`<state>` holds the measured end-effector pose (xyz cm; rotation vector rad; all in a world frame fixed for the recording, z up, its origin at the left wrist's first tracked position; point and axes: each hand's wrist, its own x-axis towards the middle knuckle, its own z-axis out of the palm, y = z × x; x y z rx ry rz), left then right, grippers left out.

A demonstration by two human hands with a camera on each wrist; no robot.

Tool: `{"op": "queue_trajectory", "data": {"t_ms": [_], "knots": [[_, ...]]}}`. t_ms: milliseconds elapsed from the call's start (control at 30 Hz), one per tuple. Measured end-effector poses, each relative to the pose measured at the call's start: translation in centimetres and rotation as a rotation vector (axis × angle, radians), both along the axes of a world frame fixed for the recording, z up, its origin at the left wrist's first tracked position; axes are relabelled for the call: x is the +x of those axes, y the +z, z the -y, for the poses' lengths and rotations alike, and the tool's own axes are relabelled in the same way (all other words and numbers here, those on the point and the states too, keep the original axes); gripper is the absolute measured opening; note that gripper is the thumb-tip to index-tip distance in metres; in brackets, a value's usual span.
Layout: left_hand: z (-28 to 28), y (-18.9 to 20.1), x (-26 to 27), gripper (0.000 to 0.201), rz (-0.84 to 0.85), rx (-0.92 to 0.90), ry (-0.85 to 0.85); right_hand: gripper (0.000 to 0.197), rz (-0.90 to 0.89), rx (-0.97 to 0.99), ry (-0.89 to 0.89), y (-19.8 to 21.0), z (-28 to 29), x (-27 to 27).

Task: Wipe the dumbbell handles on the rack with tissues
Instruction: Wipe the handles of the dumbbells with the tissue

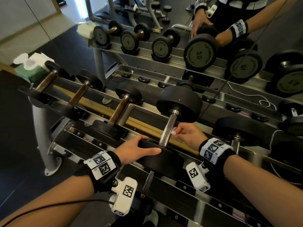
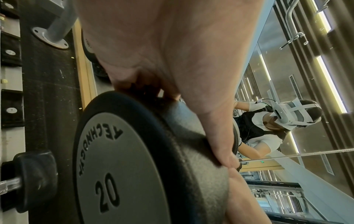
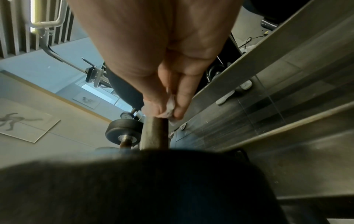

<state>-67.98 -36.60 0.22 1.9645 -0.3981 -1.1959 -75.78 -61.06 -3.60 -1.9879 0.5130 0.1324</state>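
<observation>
A large black dumbbell marked 20 lies on the rack's top rail [image 1: 147,126], its knurled steel handle [image 1: 168,130] running between two black heads. My left hand [image 1: 139,149] grips the rim of the near head [image 1: 162,159], thumb over the top edge, fingers behind; the left wrist view shows that head [image 2: 134,166] under my left hand [image 2: 191,91]. My right hand [image 1: 185,133] pinches a small crumpled tissue [image 1: 174,131] against the handle's right side. In the right wrist view my right hand [image 3: 168,112] presses the tissue [image 3: 170,104] onto the handle [image 3: 155,133].
Three smaller dumbbells with brown handles [image 1: 118,110] sit to the left on the same rail. A green tissue box [image 1: 31,68] stands at the rack's far left end. A mirror behind reflects the rack and my arms. A bigger dumbbell [image 1: 237,128] lies to the right.
</observation>
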Motion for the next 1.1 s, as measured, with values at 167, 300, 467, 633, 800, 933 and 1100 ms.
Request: {"op": "queue_trajectory", "data": {"t_ms": [167, 300, 467, 633, 800, 933, 1100], "knots": [[0.1, 0.3, 0.0, 0.104, -0.034, -0.01, 0.014, 0.021, -0.029, 0.133, 0.021, -0.6, -0.8, -1.1], [0.3, 0.7, -0.1, 0.099, -0.008, 0.0, 0.008, 0.024, -0.077, 0.14, 0.091, -0.8, -1.6, -1.8], [0.3, 0.8, 0.2, 0.103, 0.004, 0.037, -0.034, 0.027, -0.144, 0.102, 0.26, 0.5, -1.8, -2.1], [0.6, 1.4, 0.6, 0.099, -0.032, 0.05, -0.045, 0.023, -0.139, -0.016, 0.296, 5.6, -0.1, -2.1], [1.7, 3.1, 1.1, 0.085, 0.196, -0.041, -0.1, 0.019, 0.075, 0.301, -0.039, 9.7, -0.6, -3.0], [3.3, 4.4, 1.5, 0.058, 0.133, -0.241, -0.116, 0.017, 0.188, 0.455, -0.286, 9.9, -3.2, -3.0], [4.1, 4.6, 1.8, 0.035, -0.191, -0.511, 0.02, 0.017, 0.252, 0.621, -0.437, 9.4, -5.7, -1.6]]}}
